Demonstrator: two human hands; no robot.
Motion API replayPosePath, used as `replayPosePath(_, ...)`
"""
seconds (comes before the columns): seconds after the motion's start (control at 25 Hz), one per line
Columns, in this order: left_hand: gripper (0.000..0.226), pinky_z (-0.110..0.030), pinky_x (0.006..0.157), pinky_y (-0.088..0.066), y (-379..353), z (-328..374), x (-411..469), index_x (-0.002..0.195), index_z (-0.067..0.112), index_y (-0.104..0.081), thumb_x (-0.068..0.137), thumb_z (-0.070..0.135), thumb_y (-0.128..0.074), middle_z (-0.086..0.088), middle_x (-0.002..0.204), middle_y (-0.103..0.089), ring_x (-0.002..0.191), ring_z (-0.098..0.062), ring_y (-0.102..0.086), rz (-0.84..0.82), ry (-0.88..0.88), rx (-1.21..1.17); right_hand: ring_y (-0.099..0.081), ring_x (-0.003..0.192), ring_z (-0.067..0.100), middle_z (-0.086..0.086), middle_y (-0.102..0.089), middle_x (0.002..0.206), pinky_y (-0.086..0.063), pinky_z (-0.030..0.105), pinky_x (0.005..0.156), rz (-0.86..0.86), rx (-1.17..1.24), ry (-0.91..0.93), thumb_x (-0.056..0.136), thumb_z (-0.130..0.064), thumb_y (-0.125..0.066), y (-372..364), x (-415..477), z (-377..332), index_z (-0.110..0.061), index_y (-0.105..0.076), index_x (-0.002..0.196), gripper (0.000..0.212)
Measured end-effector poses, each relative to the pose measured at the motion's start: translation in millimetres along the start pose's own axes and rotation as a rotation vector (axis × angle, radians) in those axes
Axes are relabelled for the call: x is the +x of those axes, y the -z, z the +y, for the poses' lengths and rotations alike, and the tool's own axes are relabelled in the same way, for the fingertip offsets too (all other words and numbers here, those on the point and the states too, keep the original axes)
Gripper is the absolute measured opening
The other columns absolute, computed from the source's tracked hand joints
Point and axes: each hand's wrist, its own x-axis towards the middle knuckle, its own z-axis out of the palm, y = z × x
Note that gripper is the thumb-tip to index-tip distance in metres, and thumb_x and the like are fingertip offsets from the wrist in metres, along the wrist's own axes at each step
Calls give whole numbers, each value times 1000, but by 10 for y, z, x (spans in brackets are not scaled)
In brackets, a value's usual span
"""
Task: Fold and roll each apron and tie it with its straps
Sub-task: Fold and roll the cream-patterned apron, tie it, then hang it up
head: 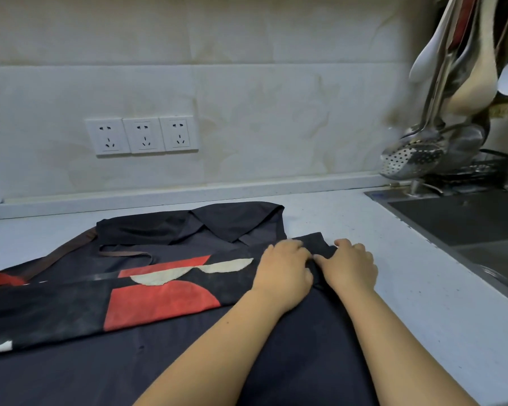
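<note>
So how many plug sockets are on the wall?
3, in a row on the wall above the counter: the left socket, the middle socket, the right socket. None looks hidden.

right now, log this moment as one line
patterned apron: folded lengthwise, unrolled | left hand: grips its end | right hand: grips its end | brown strap: loose

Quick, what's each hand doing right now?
Left hand: fingers curled, gripping the apron end.
Right hand: gripping the same end.
</note>
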Motion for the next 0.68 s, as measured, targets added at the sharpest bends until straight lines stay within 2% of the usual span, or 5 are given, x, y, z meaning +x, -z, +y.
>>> replayPosePath(0.12, 50, -46, 121, -2, -177, 2, 53, 150, 26, -31, 102, 38, -28, 6, 161, -19, 150, -15, -9, -127, -36, 0, -46, 119, 27, 8, -51, 126, -40, 33, 89, -51, -33, -47, 88, -49, -58, 8, 54, -17, -17, -52, 126, 50)
replayPosePath(0.24, 53, -45, 121, 2, -207, -18, 64, 154, 26, -20, 103, 41, -23, 6, 163, -11, 150, -14, -2, -149, -31, 41, -48, 116, 26, 8, -55, 117, -41, 30, 81, -223, -59, -113, 85, -45, -63, 165, 207, -92, -11, -57, 112, 43)
replayPosePath(0.4, 55, -44, 121, 3, -198, -4, 50, 155, 26, -17, 103, 42, -22, 7, 164, -9, 150, -13, 0, -162, -30, 34, -60, 85, 29, 12, -60, 84, -48, 32, 67, -405, 325, -204, 82, -19, -67, 258, 362, -140, -5, -56, 80, 17)
replayPosePath(0.48, 55, -44, 121, 4, -195, 1, 46, 155, 25, -17, 103, 42, -23, 7, 164, -9, 150, -13, 0, -153, -31, 13, -65, 82, 30, 13, -66, 85, -54, 36, 70, -349, 349, -142, 80, -12, -63, 192, 342, -148, -5, -63, 84, 9)
replayPosePath(0.68, 58, -42, 122, 0, -224, -41, 82, 153, 21, -23, 99, 38, -33, 6, 162, -19, 149, -11, -8, -94, -9, -71, -60, 100, 22, 0, -62, 114, -44, 28, 72, -134, -66, 281, 90, -12, -45, 87, 151, -224, -28, -65, 115, 35)
